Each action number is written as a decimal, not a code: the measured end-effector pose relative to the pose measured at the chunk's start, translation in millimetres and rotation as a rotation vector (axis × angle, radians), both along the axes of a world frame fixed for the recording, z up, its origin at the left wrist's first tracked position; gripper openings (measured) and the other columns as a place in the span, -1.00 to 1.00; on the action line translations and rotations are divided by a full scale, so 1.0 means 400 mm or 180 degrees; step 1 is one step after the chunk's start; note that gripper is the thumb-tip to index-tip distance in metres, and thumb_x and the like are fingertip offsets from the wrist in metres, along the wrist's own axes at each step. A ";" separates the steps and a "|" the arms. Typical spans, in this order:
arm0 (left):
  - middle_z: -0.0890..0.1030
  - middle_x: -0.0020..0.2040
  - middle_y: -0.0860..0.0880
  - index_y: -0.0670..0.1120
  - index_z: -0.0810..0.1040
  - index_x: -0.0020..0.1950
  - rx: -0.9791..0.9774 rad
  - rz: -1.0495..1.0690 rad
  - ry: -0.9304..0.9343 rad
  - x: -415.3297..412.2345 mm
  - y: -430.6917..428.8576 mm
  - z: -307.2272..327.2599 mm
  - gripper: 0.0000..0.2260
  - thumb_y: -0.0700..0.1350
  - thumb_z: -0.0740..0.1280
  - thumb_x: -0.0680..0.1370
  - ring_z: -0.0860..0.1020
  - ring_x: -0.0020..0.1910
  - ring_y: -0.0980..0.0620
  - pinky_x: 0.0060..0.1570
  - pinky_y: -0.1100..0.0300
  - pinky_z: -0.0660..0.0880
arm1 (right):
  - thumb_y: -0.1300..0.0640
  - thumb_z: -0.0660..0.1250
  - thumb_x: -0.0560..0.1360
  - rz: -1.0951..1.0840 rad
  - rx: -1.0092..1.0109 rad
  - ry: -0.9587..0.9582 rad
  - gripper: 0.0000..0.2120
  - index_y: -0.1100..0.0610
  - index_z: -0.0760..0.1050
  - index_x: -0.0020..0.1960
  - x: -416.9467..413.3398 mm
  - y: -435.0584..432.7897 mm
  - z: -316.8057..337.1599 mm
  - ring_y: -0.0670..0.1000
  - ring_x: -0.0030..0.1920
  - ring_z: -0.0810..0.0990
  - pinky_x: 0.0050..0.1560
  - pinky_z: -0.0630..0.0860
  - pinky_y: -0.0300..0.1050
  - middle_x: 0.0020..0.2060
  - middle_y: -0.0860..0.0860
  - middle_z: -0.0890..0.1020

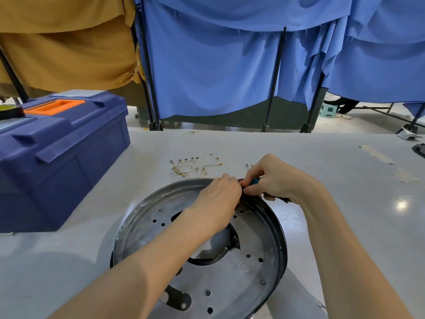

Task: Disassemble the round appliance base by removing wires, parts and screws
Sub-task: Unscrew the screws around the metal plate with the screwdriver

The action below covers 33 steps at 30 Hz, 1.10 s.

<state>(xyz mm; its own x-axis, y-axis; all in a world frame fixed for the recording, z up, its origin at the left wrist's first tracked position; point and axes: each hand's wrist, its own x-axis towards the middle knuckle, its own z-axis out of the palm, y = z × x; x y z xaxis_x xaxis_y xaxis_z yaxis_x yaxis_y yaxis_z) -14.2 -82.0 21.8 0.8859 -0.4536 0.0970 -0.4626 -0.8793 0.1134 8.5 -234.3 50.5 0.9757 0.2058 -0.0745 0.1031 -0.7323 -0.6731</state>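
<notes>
The round appliance base (232, 279) lies on the grey table in front of me, a silver metal disc with several holes, a large central opening and a black rim. One screw (262, 281) sits in its right side. My left hand (218, 199) reaches over the disc to its far rim, fingers curled down on something there that I cannot see. My right hand (273, 178) grips a tool with a teal and black handle (254, 181) at that same far rim. Both hands touch each other there.
White wires with brass terminals and loose screws (195, 165) lie on the table just beyond the base. A closed blue toolbox (59, 157) with an orange handle stands at the left. A black object (419, 150) sits at the right table edge. Blue and tan cloth screens hang behind.
</notes>
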 end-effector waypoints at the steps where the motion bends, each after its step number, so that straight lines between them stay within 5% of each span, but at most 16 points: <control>1: 0.40 0.13 -0.17 -0.18 0.36 0.14 0.0017 -0.0002 0.0004 -0.001 -0.001 0.002 -0.75 -0.37 0.26 0.51 0.29 -0.07 -0.02 -0.15 0.15 0.28 | 0.31 0.44 0.44 0.0008 0.0009 0.0001 -0.81 0.10 0.64 -0.30 0.001 0.000 0.000 -0.07 -0.62 0.39 -0.51 0.42 -0.27 -0.30 0.18 0.61; 11: 0.43 0.14 -0.17 -0.19 0.35 0.17 -0.0032 0.0021 -0.0017 -0.010 -0.002 0.011 -0.74 -0.37 0.25 0.52 0.28 -0.08 0.00 -0.14 0.16 0.29 | 0.31 0.44 0.45 0.0037 0.0020 0.0025 -0.85 0.13 0.65 -0.27 0.006 -0.005 -0.003 -0.07 -0.61 0.39 -0.47 0.44 -0.22 -0.31 0.19 0.61; 15: 0.48 0.10 -0.18 -0.18 0.36 0.13 -0.0276 0.0033 0.0019 0.002 0.005 0.007 -0.82 -0.35 0.23 0.55 0.44 -0.04 -0.09 -0.16 0.07 0.39 | 0.30 0.44 0.44 0.0015 0.0045 0.0039 -0.86 0.13 0.66 -0.26 0.014 -0.006 -0.007 -0.06 -0.59 0.40 -0.46 0.45 -0.20 -0.34 0.16 0.60; 17: 0.52 0.04 -0.18 -0.18 0.36 0.09 -0.0525 0.0059 0.0059 0.015 0.011 0.005 -0.90 -0.29 0.22 0.60 0.49 -0.05 -0.11 -0.15 0.04 0.46 | 0.29 0.44 0.44 0.0030 0.0036 0.0045 -0.88 0.14 0.67 -0.24 0.017 -0.008 -0.010 -0.05 -0.58 0.40 -0.46 0.44 -0.20 -0.32 0.19 0.60; 21: 0.47 -0.19 0.05 -0.09 0.38 -0.01 -0.1165 0.0309 0.0271 0.050 0.032 -0.008 -0.92 -0.25 0.24 0.61 0.40 -0.29 0.22 -0.35 0.32 0.33 | 0.27 0.45 0.43 0.0053 0.0044 0.0018 -0.89 0.13 0.68 -0.24 0.020 -0.013 -0.015 -0.05 -0.57 0.40 -0.45 0.45 -0.20 -0.23 0.28 0.63; 26: 0.61 -0.14 -0.12 -0.03 0.43 -0.15 -0.2165 0.0538 0.0642 0.060 0.046 0.019 -0.86 -0.18 0.29 0.60 0.55 -0.22 0.00 -0.09 0.01 0.58 | 0.24 0.47 0.44 0.0109 0.0027 0.0033 -0.93 0.12 0.69 -0.20 0.021 -0.018 -0.013 -0.09 -0.55 0.42 -0.42 0.46 -0.17 -0.18 0.29 0.65; 33: 0.60 -0.27 -0.03 -0.03 0.45 -0.13 -0.2832 0.0378 0.0577 0.047 0.048 0.074 -0.87 -0.16 0.27 0.62 0.53 -0.36 0.10 -0.31 0.23 0.46 | -0.12 0.52 0.33 0.0270 0.0563 -0.0309 -0.80 -0.01 0.71 -0.17 -0.025 -0.020 0.041 0.07 -0.39 0.39 -0.32 0.39 -0.05 -0.28 0.20 0.65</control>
